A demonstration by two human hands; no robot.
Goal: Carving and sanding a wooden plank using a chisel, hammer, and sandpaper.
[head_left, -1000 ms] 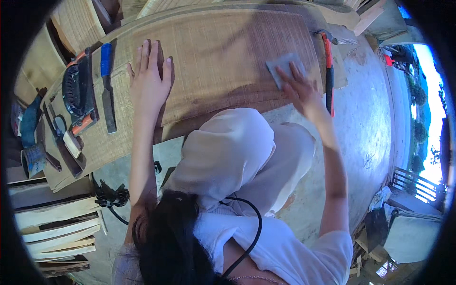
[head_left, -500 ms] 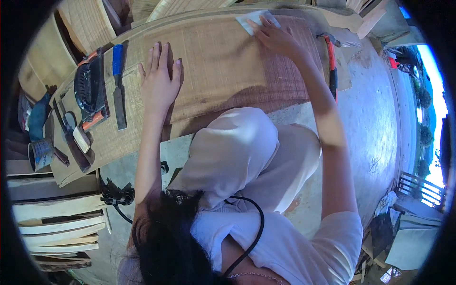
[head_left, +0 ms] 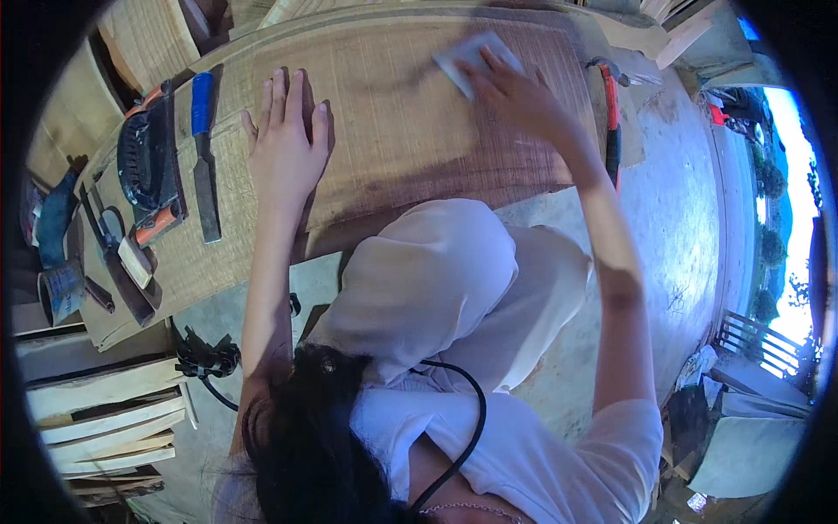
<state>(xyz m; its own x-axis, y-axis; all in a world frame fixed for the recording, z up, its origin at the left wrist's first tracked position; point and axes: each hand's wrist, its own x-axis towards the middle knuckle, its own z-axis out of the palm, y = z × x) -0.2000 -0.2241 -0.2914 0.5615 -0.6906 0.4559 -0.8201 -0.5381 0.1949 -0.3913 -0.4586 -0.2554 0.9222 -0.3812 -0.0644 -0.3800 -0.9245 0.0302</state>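
A wide brown wooden board point(head_left: 393, 131) lies across a larger pale wooden sheet point(head_left: 231, 188) in front of my knees. My left hand point(head_left: 286, 153) rests flat near the board's left end, fingers spread, holding nothing. Toward the far right of the board, my right hand point(head_left: 515, 96) presses a pale square sheet of sandpaper point(head_left: 463, 65) against the surface with its fingers. Part of the sheet is hidden under the fingers. Left of my left hand lies a blue-handled chisel point(head_left: 202, 113), and beside it a black tool with orange ends point(head_left: 147, 162).
A hammer point(head_left: 611, 113) with a red and black handle lies beyond the board's right end. More hand tools point(head_left: 127, 258) and a cylindrical container point(head_left: 61, 293) sit at the left. Stacked wood strips point(head_left: 113, 419) stand at lower left. Pale floor point(head_left: 672, 236) spreads to the right.
My right hand and the sandpaper have slid a little nearer to me over the board. My left hand stays flat on it. The whole view has shifted slightly.
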